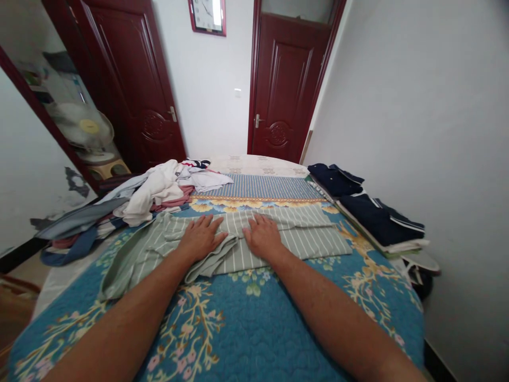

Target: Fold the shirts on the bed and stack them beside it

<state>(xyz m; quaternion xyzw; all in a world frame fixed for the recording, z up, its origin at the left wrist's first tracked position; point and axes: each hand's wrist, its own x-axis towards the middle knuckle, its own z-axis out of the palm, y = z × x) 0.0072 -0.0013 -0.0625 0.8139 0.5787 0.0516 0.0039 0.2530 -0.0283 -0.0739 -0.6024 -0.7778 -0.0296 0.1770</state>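
Observation:
A pale green garment with white stripes (306, 241) lies stretched across the bed in front of me, partly folded lengthwise. My left hand (202, 237) rests flat on its middle, fingers spread, beside a loose bunched flap. A little to the right, my right hand (262, 236) also presses on the cloth with its fingers apart. The right end of the garment looks fairly flat, while the left end fans out in creases. Which kind of garment it is I cannot tell.
A floral blue quilt (254, 329) covers the bed. Rumpled clothes (159, 191) are heaped at the left edge. Folded dark navy shirts (377, 217) lie in stacks along the right edge, near the wall. Beyond the bed are two dark red doors (288, 85); a fan (85, 127) stands at left.

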